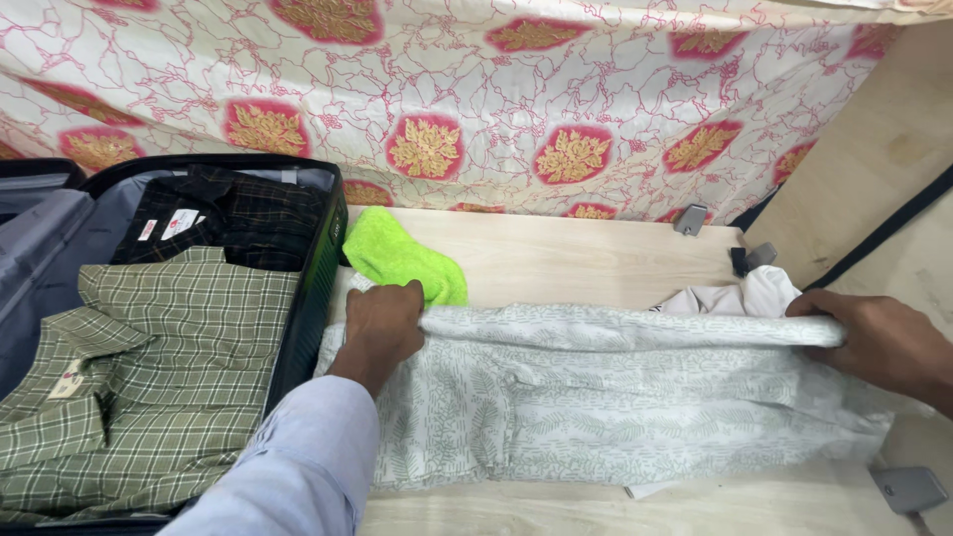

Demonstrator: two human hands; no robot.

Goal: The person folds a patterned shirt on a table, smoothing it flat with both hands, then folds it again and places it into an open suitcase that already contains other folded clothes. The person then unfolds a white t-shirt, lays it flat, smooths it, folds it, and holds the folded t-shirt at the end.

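A pale green leaf-patterned garment (615, 397) lies spread across the light wooden surface (566, 258), its far edge folded over. My left hand (382, 326) grips that folded edge at its left end. My right hand (879, 342) grips the same edge at the right end. A bright green cloth (402, 256) lies just beyond my left hand. A white garment (740, 296) peeks out behind the fold near my right hand.
An open dark suitcase (318, 258) on the left holds a green checked shirt (169, 377) and a dark checked shirt (233, 218). A floral patterned cloth (496, 99) hangs behind. Small grey clips (692, 218) lie at the back, and a grey flat object (908, 488) lies bottom right.
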